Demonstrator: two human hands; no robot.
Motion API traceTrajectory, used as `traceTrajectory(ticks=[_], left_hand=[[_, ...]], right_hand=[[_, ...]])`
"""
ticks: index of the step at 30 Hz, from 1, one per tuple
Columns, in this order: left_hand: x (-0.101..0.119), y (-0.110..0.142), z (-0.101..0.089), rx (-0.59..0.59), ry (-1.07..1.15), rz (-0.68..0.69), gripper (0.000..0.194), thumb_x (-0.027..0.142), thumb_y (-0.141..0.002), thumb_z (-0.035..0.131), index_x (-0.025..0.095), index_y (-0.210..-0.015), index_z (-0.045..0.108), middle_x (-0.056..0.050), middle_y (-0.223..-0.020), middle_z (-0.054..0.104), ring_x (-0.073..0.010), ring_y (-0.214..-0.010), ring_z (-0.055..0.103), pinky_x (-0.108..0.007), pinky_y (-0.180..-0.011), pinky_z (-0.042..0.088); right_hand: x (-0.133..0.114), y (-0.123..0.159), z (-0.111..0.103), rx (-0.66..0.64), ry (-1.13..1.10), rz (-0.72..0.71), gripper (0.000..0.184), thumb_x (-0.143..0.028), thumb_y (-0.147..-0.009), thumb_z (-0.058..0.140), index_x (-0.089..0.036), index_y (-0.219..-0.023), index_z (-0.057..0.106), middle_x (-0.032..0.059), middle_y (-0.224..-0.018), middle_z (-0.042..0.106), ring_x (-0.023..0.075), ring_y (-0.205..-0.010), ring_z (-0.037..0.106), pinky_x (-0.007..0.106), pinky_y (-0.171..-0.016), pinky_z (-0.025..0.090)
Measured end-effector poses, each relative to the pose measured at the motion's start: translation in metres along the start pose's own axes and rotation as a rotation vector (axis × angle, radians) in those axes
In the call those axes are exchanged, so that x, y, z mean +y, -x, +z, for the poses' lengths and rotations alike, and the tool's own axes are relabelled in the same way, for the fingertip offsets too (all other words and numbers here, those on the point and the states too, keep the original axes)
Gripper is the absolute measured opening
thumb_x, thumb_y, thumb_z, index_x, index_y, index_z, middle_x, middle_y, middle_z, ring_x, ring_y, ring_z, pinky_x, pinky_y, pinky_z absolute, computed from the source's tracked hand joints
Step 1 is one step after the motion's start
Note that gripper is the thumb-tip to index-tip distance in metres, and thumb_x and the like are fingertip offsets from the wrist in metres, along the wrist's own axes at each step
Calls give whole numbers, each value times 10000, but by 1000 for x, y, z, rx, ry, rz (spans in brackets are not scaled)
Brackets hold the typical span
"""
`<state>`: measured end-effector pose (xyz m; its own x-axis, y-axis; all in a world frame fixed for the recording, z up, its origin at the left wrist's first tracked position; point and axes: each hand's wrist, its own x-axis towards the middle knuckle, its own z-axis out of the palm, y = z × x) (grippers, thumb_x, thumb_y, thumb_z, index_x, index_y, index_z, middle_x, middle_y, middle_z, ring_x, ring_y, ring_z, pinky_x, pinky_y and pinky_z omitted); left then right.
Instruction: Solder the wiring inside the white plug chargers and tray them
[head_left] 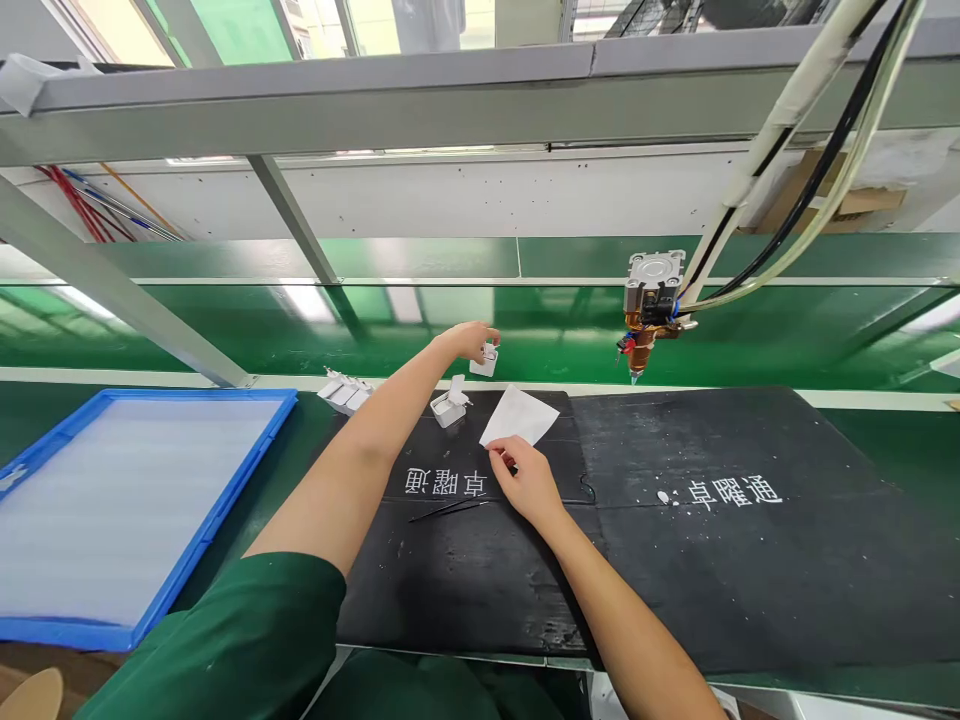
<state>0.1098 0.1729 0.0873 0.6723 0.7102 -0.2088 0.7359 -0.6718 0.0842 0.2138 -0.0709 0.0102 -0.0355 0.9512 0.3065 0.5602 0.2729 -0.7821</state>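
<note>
My left hand point(471, 341) reaches out over the green conveyor surface, its fingers closed on a small white plastic case point(484, 364). My right hand point(523, 474) pinches the near corner of a thin white sheet point(520, 414) lying on the black mat. Between the two hands, a small white open box point(448, 411) rests on the mat, with a raised flap. Several white pieces point(346, 391) sit in a row behind my left forearm. Dark tweezers point(448, 511) lie on the mat in front of my right hand.
A blue-rimmed tray point(212, 512) with a white lining lies at the left. At the right, a nozzle device point(642, 340) hangs over the conveyor on cables. A grey frame beam point(375, 110) crosses above. Small white scraps point(663, 497) dot the black mat point(750, 580).
</note>
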Motion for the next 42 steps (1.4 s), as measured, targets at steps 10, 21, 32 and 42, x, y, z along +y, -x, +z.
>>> traceTrajectory(ticks=[10, 21, 32, 42], left_hand=[[16, 75, -36, 345, 156, 91, 462, 221, -772, 637, 209, -1229, 576, -62, -1124, 623, -183, -882, 609, -306, -842, 448], [60, 170, 46, 158, 136, 644, 462, 20, -780, 544, 256, -1162, 652, -44, -1073, 682, -208, -1019, 635, -289, -839, 530], [40, 176, 115, 553, 210, 299, 321, 240, -966, 420, 180, -1225, 599, -88, -1245, 647, -183, -1133, 625, -310, -976, 520], [111, 174, 131, 455, 513, -203, 971, 631, -680, 716, 120, -1418, 345, -197, -1450, 447, -344, -1346, 423, -496, -1102, 360]], right_hand=[[8, -11, -30, 366, -86, 79, 263, -283, -859, 469, -187, -1093, 541, 88, -967, 626, 183, -837, 625, 318, -723, 535], [34, -70, -132, 690, -372, 38, 465, -234, -606, 581, -244, -1070, 555, 58, -1151, 584, 250, -1187, 534, 463, -1029, 402], [-7, -74, -77, 420, -188, -52, 354, -216, -600, 548, -236, -953, 523, 9, -908, 549, 194, -896, 553, 389, -833, 458], [-46, -73, -41, 109, -247, -280, 477, -138, -623, 514, -275, -1078, 474, 18, -996, 502, 191, -921, 519, 354, -780, 458]])
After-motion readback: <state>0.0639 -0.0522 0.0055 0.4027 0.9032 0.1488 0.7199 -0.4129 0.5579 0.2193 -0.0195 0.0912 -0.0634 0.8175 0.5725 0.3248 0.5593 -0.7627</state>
